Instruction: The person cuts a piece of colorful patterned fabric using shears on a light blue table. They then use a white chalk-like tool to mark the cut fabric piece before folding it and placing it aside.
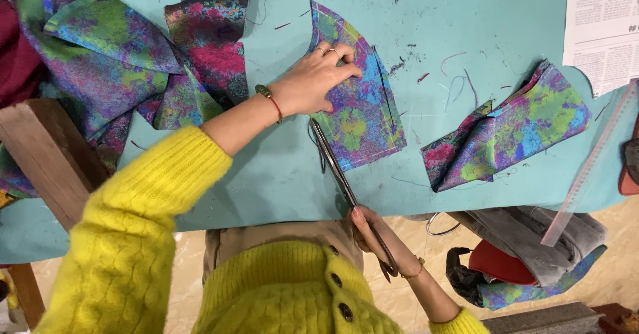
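Right hand (379, 237) grips scissors (339, 174); left hand (316, 78) pins fabric piece (363, 118)

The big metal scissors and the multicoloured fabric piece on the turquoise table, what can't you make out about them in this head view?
- Big metal scissors: handles hidden inside the right hand; blade tips slip under the left hand, so the cut line is unseen.
- Multicoloured fabric piece: its left edge is covered by the left hand.
- Clear plastic ruler: markings too small.
- Printed paper sheet: cut off by the top right edge.
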